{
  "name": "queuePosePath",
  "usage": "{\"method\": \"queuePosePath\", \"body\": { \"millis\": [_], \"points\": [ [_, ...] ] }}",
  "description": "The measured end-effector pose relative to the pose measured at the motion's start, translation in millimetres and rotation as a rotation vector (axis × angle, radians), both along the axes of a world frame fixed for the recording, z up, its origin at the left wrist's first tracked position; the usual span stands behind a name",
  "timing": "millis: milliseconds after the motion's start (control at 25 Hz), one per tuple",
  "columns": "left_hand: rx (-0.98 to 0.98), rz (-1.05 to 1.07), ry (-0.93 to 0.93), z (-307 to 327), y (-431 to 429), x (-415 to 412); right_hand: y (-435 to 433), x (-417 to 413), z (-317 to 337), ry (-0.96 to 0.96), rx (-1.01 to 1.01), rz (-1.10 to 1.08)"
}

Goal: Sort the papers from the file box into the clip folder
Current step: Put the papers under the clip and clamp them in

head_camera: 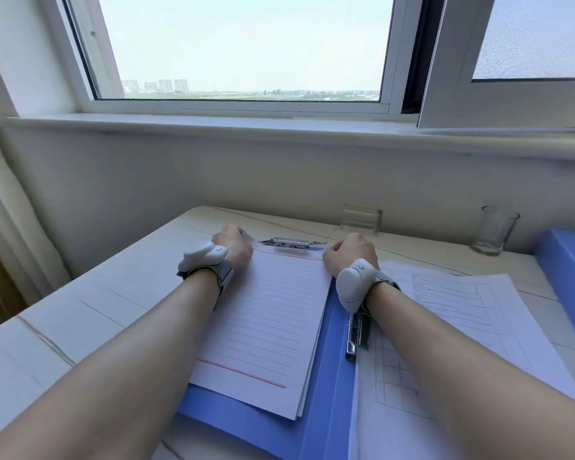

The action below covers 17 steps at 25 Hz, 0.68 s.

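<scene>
Our two bare forearms reach in from the near edge, each with a white wrist device, left (203, 257) and right (352, 283), strapped on. Under them lies the open blue clip folder (239, 423), flat on the pale table (80, 310). On the folder's left half rests a stack of lined papers (266, 327), its far edge close to the metal top clip (291, 243). A second metal clip (356, 333) runs along the folder's spine, and loose printed sheets (445, 310) cover the folder's right half. Our left hand (233, 245) sits at the stack's far left corner, fingers curled and pinching a lifted corner. Our right hand (351, 254) rests at the far right corner, fingers curled under; we cannot tell whether it grips the paper. Beyond the folder stands a clear holder (361, 217), a drinking glass (495, 229) farther right, and the blue file box (568, 270) well right of the folder. Behind everything, the window (246, 44)
</scene>
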State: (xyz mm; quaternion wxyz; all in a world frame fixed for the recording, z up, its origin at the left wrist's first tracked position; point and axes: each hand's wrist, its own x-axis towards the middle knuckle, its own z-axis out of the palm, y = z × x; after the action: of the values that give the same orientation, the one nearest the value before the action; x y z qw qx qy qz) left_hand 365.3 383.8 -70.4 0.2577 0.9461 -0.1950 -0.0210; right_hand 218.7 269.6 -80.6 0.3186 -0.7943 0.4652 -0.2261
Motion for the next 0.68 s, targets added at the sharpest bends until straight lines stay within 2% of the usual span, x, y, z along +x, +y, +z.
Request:
{"method": "queuePosePath", "body": {
  "millis": [160, 280, 400, 680],
  "points": [
    [0.057, -0.001, -0.132, -22, -4, 8, -4, 11, -7, 0.036, 0.013, 0.073],
    [-0.117, -0.136, -0.169, -29, -6, 2, 0, 15, -5, -0.001, -0.042, 0.137],
    [-0.234, -0.177, -0.170, -27, -7, -3, 2, 25, -1, 0.009, -0.088, 0.216],
    [-0.166, -0.380, -0.344, -30, -11, -5, -2, 43, -12, 0.072, -0.160, 0.336]
  ]
}}
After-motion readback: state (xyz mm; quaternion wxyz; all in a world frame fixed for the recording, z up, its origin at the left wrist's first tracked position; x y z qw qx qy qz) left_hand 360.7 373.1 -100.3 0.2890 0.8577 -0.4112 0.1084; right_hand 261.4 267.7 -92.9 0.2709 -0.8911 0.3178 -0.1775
